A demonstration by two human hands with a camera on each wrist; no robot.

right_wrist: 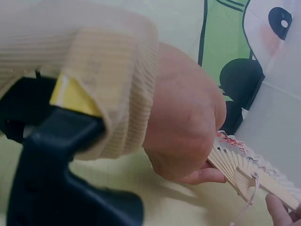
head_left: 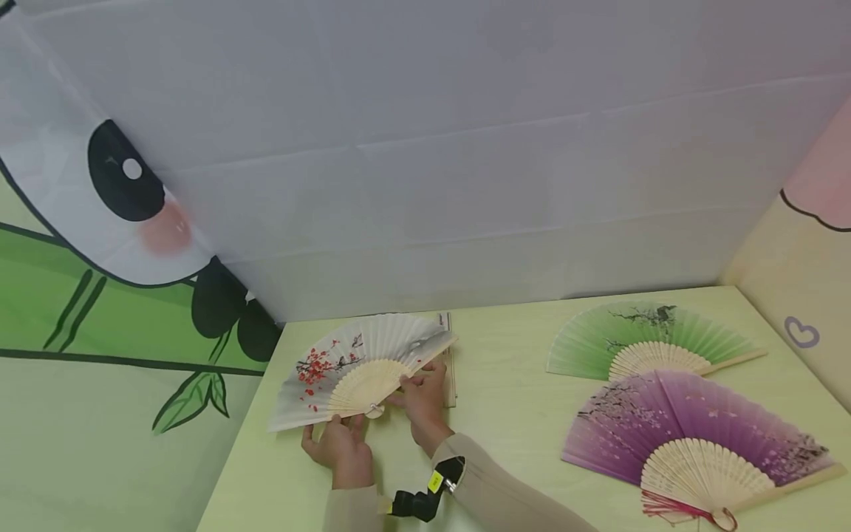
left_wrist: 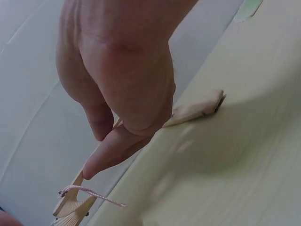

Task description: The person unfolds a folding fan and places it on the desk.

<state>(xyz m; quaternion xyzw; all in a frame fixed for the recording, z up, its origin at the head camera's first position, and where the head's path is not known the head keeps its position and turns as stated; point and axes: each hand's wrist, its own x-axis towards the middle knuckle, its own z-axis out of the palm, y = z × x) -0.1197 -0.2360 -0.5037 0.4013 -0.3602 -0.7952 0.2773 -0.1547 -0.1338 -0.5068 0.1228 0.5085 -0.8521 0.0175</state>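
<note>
A white folding fan (head_left: 392,332) with red blossoms and a bird is spread wide at the table's left side. My left hand (head_left: 342,449) pinches its lower left edge, with thumb and fingers on the outer stick in the left wrist view. At the right edge, my right hand (head_left: 425,399) grips the fan near the other outer stick. The fan's bamboo ribs (right_wrist: 233,169) and a pale cord (right_wrist: 254,188) at the pivot show in the right wrist view, where the right fingertips are partly hidden. The fan is tilted up off the table.
A green fan (head_left: 598,343) and a purple fan (head_left: 698,403) with a red tassel (head_left: 671,505) lie spread on the right of the table (head_left: 505,414). Behind the right hand lies a flat pale strip (head_left: 451,388), partly hidden. A white cloth wall (head_left: 425,185) stands along the back.
</note>
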